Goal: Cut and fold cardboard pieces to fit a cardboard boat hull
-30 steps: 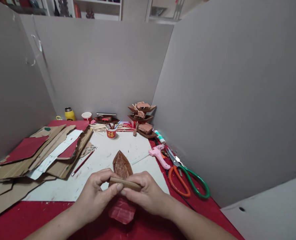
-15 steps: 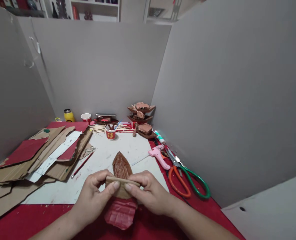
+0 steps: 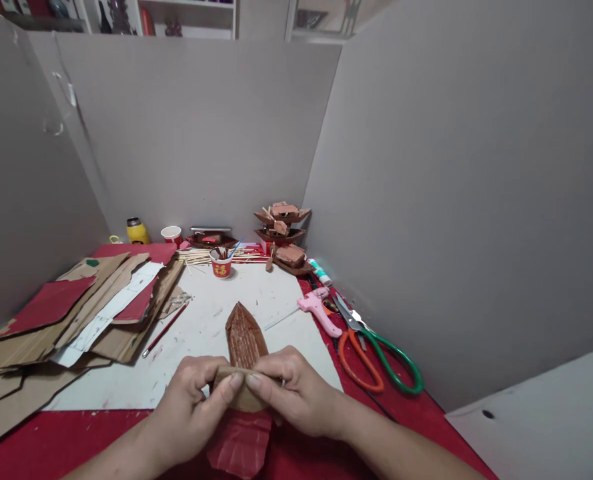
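Between my two hands is a small piece of brown cardboard (image 3: 249, 400), its top edge folded or curled over. My left hand (image 3: 193, 400) pinches its left side with thumb and fingers. On the other side my right hand (image 3: 296, 393) grips it the same way, both thumbs nearly meeting in the middle. Just beyond, a brown boat-shaped model hull (image 3: 245, 337) lies on white paper, its near end hidden by the hands and cardboard. A creased red sheet (image 3: 241, 443) shows below the cardboard; whether it is joined to it I cannot tell.
Stacked cardboard (image 3: 76, 320) and a pencil (image 3: 166, 327) lie left. A pink glue gun (image 3: 319, 310) and large scissors (image 3: 359, 333) lie right. Behind are a red paper cup (image 3: 221, 265), thin sticks (image 3: 196, 256) and finished model boats (image 3: 283, 230). Grey panels (image 3: 201, 133) enclose the table.
My hands have moved slightly down towards me with the cardboard, and its upper edge is now tilted or rolled further over. More of the hull shows.
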`<state>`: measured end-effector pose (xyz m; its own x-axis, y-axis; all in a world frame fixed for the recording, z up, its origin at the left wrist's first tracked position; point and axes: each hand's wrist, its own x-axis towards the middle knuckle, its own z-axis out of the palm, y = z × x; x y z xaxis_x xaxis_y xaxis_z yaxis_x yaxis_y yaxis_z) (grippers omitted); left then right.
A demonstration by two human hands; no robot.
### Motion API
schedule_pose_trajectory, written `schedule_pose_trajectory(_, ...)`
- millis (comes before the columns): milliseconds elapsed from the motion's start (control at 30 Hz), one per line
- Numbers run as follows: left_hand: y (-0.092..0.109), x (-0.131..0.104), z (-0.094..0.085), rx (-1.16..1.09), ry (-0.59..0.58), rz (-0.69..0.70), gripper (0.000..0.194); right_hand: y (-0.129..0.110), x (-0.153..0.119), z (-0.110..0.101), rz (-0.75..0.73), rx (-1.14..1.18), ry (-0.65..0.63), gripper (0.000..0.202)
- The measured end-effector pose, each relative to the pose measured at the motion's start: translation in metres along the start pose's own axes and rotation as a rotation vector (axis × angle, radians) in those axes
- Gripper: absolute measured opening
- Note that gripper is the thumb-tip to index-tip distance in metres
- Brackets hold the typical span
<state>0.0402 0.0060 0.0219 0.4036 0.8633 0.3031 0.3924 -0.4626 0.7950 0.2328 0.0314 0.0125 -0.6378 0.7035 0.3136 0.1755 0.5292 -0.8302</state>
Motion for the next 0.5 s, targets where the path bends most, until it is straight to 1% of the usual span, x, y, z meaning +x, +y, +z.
schedule_pose_trajectory(67,0.0,0.0,0.002,0.016,0.025,-0.007,0.032,-0.001,0.0,-0.001,-0.015,-0.028,-0.002,0.042)
schedule_pose_trajectory(100,0.0,-0.001,0.003,-0.02,0.022,-0.037,0.033,-0.001,-0.001,-0.001,-0.017,-0.025,-0.006,0.042)
schedule_pose_trajectory(200,0.002,-0.001,0.005,-0.224,-0.058,-0.159,0.033,0.003,-0.004,0.001,-0.013,0.022,-0.04,0.041)
schedule_pose_trajectory(233,0.003,-0.001,0.005,-0.276,-0.092,-0.174,0.033,0.005,-0.004,0.002,-0.016,0.025,-0.055,0.04)
schedule_pose_trajectory(300,0.005,-0.001,0.003,-0.293,-0.13,-0.144,0.034,0.008,-0.005,0.003,-0.033,0.036,-0.077,0.039)
schedule_pose_trajectory(367,0.008,-0.001,0.001,-0.238,-0.135,-0.085,0.033,0.007,-0.005,0.002,-0.055,0.035,-0.095,0.038)
schedule_pose_trajectory(433,0.01,-0.002,0.001,-0.18,-0.111,-0.052,0.034,0.004,-0.005,0.002,-0.071,0.026,-0.098,0.039)
schedule_pose_trajectory(500,0.01,-0.003,0.003,-0.183,-0.073,-0.066,0.035,0.001,-0.003,0.001,-0.064,0.04,-0.092,0.04)
